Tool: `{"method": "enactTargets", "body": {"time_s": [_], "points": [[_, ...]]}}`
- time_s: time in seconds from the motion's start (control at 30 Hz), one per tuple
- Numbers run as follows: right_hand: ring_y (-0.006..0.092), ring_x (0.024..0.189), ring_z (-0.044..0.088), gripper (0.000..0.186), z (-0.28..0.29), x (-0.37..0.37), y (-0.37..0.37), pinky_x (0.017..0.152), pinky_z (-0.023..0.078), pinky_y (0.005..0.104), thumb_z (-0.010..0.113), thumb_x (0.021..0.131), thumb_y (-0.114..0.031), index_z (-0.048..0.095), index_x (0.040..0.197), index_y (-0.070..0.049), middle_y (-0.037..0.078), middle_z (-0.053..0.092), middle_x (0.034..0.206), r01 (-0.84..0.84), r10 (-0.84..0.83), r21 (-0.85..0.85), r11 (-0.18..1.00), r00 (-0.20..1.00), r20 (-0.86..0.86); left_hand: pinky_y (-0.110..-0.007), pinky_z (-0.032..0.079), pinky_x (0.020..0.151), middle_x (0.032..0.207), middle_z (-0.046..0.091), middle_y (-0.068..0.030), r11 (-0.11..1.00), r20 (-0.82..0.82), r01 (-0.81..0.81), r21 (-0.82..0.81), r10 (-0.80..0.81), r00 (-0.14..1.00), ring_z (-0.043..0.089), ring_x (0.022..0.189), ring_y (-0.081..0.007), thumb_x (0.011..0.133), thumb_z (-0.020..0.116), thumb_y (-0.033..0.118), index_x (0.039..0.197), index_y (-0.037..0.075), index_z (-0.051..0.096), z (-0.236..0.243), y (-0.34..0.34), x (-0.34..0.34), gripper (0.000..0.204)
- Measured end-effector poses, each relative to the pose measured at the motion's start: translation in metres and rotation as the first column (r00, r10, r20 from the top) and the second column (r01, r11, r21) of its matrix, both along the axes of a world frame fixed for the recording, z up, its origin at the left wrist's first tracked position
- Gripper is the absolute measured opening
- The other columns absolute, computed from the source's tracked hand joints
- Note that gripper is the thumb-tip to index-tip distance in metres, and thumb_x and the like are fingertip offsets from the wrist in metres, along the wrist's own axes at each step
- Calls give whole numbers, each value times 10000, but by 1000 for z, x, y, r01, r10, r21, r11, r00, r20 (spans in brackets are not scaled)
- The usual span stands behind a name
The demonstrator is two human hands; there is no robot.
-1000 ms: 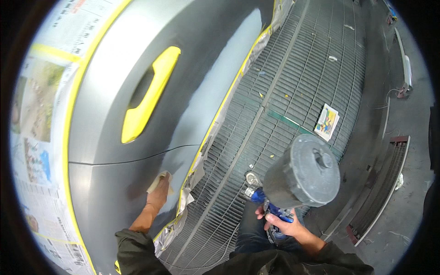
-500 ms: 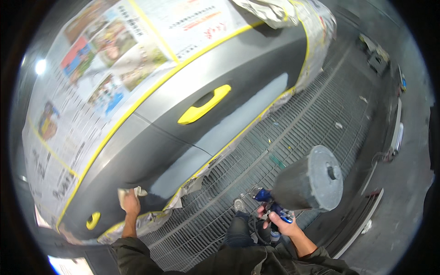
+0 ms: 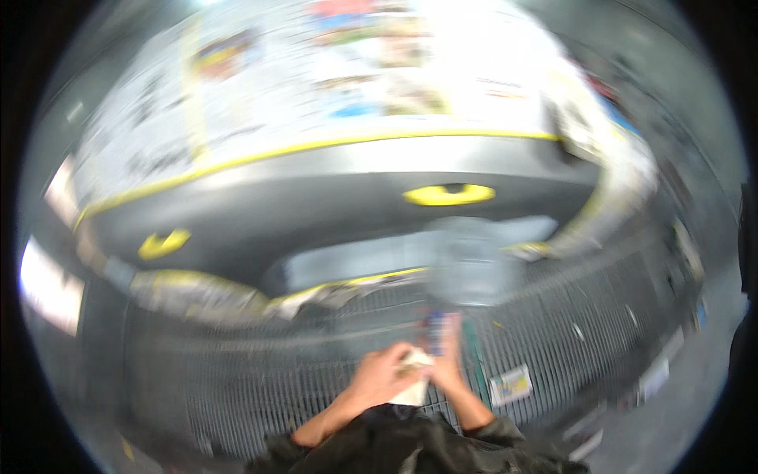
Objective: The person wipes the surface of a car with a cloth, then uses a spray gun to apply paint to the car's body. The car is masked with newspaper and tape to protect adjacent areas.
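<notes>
In front of my body, my left hand (image 3: 377, 381) grips a crumpled cream cloth (image 3: 414, 385). Close beside it, my right hand (image 3: 448, 355) is wrapped round a blue spray gun (image 3: 435, 330), blurred by motion. Atop the gun sits a large grey paint cup (image 3: 474, 268), which covers part of the car side behind it. The dark grey car panel (image 3: 316, 205) carries a lighter grey patch (image 3: 355, 259) along its lower part. Yellow tape covers two door handles, one right of centre (image 3: 450, 195) and one at the left (image 3: 163, 244).
Newspaper masking (image 3: 284, 95) edged with yellow tape covers the car's upper part, and more paper (image 3: 197, 296) hangs along its lower edge. Underfoot is a slatted floor grating (image 3: 260, 371), with a small printed sheet (image 3: 512, 385) lying to the right.
My left hand has left the panel and come in beside the right hand with the cloth. The spray gun has moved left and swung upright. My view has turned left.
</notes>
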State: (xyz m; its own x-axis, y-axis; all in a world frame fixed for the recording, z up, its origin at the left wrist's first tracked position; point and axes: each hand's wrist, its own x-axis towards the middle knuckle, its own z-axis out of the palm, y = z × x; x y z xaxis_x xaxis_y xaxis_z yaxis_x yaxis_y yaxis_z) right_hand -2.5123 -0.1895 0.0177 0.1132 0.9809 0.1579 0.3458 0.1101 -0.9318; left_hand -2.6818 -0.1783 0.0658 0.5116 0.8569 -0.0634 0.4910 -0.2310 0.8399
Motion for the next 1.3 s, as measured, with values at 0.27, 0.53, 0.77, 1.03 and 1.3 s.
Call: {"method": "enactTargets", "body": {"time_s": [0.27, 0.53, 0.77, 1.03, 1.3], "points": [[424, 1219, 452, 843, -20, -108, -8, 1003, 433, 488, 536, 884, -90, 56, 1577, -92, 230, 413, 1314, 2, -3, -79, 997, 1000, -22, -452, 491, 576, 693, 647, -176, 872, -41, -297, 390, 338, 940, 639, 609, -381, 818, 738, 189, 808, 24, 576, -11, -16, -54, 232], [437, 1215, 449, 838, -5, -167, -32, 997, 438, 483, 566, 884, -142, 90, 1571, -79, 235, 408, 1322, 172, -172, 14, 985, 985, 5, -475, 463, 493, 652, 618, -179, 731, -197, -57, 680, 258, 946, 606, 553, -378, 881, 667, 203, 733, 27, 559, -6, -25, -107, 254], [422, 1136, 576, 822, 4, -133, -52, 984, 462, 434, 697, 873, -169, 250, 1553, -54, 252, 562, 1255, 281, -268, 193, 940, 959, -93, -393, 504, 583, 703, 661, -185, 938, 60, -6, 347, -16, 998, 669, 634, -340, 873, 693, 169, 841, -5, 630, -5, -31, -100, 188], [260, 1048, 662, 590, 5, 1, -52, 796, 575, 352, 638, 961, -169, 387, 1483, -54, 181, 636, 1236, 493, -416, 139, 859, 829, -373, -414, 532, 678, 819, 700, -202, 937, -195, 338, -91, -349, 917, 709, 777, -365, 851, 744, 332, 1014, 52, 698, -73, -36, -38, 328], [266, 1108, 630, 379, 47, 257, -106, 610, 616, 322, 500, 1002, -120, 476, 1361, 0, 174, 587, 1299, 582, -453, 16, 813, 650, -610, -495, 530, 818, 915, 705, -266, 601, -334, 682, -416, -799, 501, 685, 927, -445, 786, 667, 697, 1410, 165, 499, -117, -16, 221, 837]]}}
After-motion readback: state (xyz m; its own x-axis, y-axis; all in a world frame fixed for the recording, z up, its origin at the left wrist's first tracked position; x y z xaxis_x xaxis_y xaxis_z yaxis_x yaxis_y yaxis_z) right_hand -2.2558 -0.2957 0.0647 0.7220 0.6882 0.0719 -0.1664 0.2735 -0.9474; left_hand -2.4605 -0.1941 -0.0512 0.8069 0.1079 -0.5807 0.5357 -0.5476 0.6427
